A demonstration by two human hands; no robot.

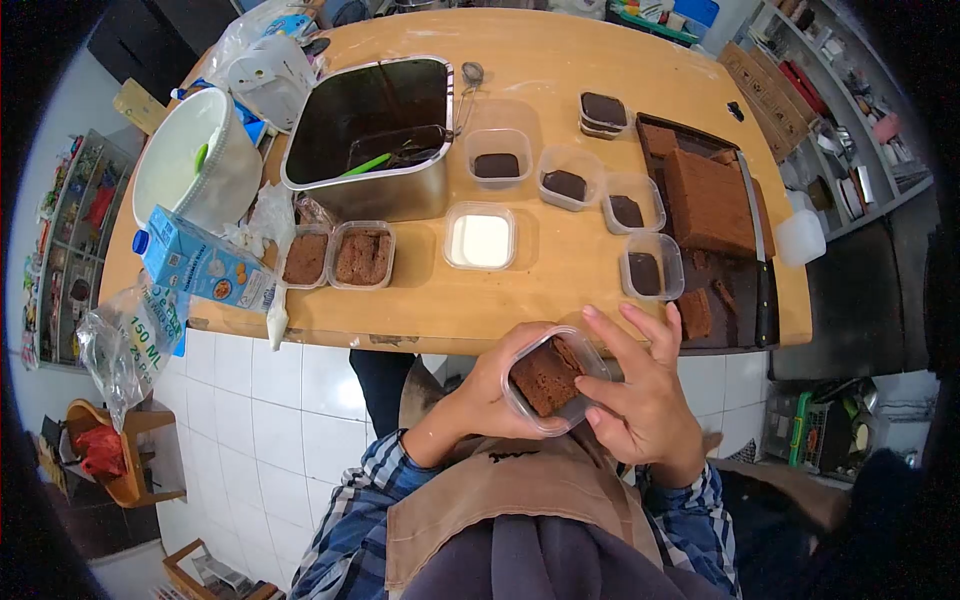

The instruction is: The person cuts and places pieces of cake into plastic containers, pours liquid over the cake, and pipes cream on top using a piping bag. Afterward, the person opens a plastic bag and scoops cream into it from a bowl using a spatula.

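My left hand (487, 388) is wrapped round a small clear plastic cup (572, 412), held tilted in front of my apron. Inside the cup lies a piece of brown chocolate cake (543, 380), with a narrower strip along its upper side. My right hand (650, 405) is at the cup's right side, fingers spread, one fingertip reaching over the rim to the cake's edge. On the table just beyond is a similar cup (652, 268) with a dark layer at its bottom. Near it, a small loose cake piece (693, 314) lies on the dark tray (720, 285).
A large cake block (708, 200) and a long knife (760, 250) are on the tray. Several cups stand mid-table, one white-filled (480, 238). Leftward are a deep metal pan (400, 205), cake-filled cups (362, 256), a blue carton (210, 262) and a white bowl (160, 165).
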